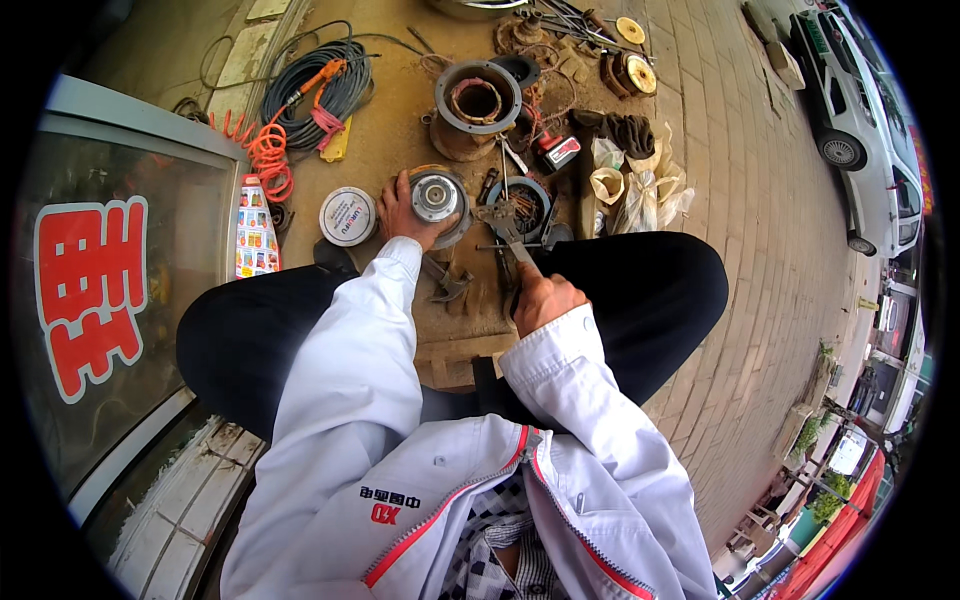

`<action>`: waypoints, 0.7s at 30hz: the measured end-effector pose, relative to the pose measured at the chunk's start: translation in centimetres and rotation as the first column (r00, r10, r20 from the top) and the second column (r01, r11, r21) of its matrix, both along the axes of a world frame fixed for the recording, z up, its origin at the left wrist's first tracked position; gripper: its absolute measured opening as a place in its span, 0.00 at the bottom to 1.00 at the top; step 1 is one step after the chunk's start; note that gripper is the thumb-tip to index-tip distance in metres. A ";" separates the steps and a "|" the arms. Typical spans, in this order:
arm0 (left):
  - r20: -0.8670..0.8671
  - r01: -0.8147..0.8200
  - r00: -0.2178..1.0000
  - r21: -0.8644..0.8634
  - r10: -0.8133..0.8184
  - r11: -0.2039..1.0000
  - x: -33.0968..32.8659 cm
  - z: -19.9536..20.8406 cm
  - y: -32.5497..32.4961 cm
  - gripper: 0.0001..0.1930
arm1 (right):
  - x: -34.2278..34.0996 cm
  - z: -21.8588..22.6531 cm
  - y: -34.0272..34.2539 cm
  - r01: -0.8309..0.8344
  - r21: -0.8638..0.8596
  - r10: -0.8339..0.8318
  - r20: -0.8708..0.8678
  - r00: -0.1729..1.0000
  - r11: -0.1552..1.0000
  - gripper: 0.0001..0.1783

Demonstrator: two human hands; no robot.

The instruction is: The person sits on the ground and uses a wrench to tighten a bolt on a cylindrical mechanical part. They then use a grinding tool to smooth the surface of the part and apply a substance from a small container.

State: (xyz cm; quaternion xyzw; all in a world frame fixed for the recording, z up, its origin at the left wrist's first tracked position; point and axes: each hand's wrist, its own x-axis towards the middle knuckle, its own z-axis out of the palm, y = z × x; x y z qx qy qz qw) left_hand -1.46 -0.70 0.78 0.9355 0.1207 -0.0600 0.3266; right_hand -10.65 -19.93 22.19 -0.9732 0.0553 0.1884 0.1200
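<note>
Round metal part (436, 198) is ahead of the person and between the knees, silver face upward; from the left, a glass door (180, 230) stands by a coiled orange hose (268, 163), with a dark cable coil (298, 112) just beyond; next comes a white round tin (348, 217), near the left hand (408, 214); that hand is curled about the left side of the round metal part, so it is the nearer one, in contact with it; the part's axis appears roughly upright; farther right, the right hand (547, 300) has its fingers wrapped tightly round the handle of a wrench (506, 225); the wrench's long axis slants forward and leftward from the fist, its head at the part's right edge, though I cannot tell whether they touch; from that fist the part lies ahead and to the left; beside the wrench head a blue bowl (547, 206) holds small pieces; plastic bags (640, 207) lie farther right.
</note>
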 end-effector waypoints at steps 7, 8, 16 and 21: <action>-0.017 0.013 1.000 -0.004 -0.013 1.000 1.0 0.1 0.2 0.65 | 0.9 -0.3 -0.4 -0.017 0.017 0.017 -0.011 1.000 1.000 0.24; -0.021 0.013 1.000 0.027 -0.013 1.000 0.3 0.2 -0.1 0.65 | -0.3 -0.3 -0.1 -0.017 -0.012 0.016 -0.034 0.999 1.000 0.24; -0.080 0.018 0.997 0.051 -0.014 0.999 1.0 0.5 0.0 0.66 | 0.3 -1.1 0.2 -0.042 -0.034 0.042 0.011 0.999 0.999 0.23; -0.087 0.004 0.996 0.011 -0.003 1.000 0.4 0.9 -0.1 0.67 | 1.4 -0.9 -0.5 -0.045 -0.008 0.045 0.010 0.999 0.999 0.23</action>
